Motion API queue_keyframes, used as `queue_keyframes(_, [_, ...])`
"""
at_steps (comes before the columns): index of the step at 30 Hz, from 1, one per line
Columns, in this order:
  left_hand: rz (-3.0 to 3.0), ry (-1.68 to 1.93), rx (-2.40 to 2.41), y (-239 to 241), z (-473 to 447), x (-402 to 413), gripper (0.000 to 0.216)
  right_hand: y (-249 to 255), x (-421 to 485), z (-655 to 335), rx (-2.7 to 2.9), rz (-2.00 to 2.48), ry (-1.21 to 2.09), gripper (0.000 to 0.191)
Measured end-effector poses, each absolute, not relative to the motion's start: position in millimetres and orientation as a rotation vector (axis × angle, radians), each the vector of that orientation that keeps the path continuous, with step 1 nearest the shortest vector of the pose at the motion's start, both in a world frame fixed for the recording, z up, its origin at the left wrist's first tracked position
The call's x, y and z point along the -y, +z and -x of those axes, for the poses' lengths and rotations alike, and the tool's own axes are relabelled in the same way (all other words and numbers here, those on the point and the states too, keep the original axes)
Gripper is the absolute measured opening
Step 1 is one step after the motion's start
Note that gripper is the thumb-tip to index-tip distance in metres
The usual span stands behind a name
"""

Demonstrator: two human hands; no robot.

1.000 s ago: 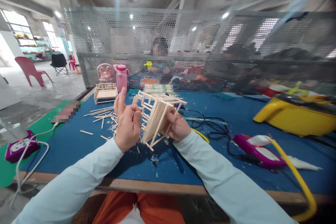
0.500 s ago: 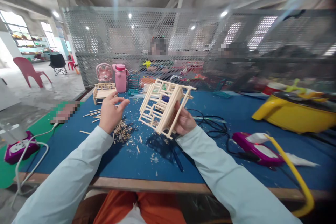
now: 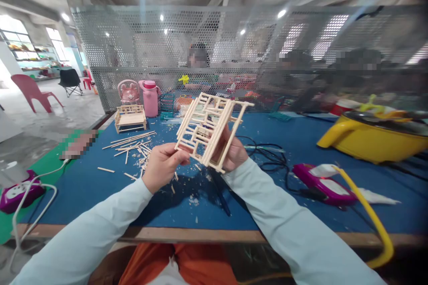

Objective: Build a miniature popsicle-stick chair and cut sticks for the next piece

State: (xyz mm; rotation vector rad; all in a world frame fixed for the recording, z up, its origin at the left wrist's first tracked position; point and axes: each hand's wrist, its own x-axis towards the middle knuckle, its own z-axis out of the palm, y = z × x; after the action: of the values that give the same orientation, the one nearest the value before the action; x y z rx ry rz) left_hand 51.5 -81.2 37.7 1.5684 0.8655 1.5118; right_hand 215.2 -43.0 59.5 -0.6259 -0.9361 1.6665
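Pale wooden stick lattice frame [image 3: 209, 131], kind of a little house skeleton, is held up tilted over the blue-topped desk [image 3: 284, 151]. The right hand [image 3: 234, 153] is wrapped around its back lower edge, and the left hand [image 3: 163, 167] is pinching the bottom left corner with fingers curled in. Loose wooden sticks and shavings [image 3: 133, 149] are scattered just left of the hands, with a small finished wooden bench model [image 3: 130, 117] further back. A yellow pot [image 3: 371, 140] sits off right.

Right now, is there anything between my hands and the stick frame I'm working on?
Nothing visible. The left hand pinches the lower corner of the stick frame, and the right hand holds it from behind. It is raised above the table, apart from the loose sticks.
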Motion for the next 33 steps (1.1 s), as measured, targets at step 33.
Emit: queue_keyframes(33, [-2.491, 0.655, -1.574, 28.7, -39.4, 56.5, 0.035, 43.8, 41.2, -194.7, 0.607, 0.522, 1.848, 0.03])
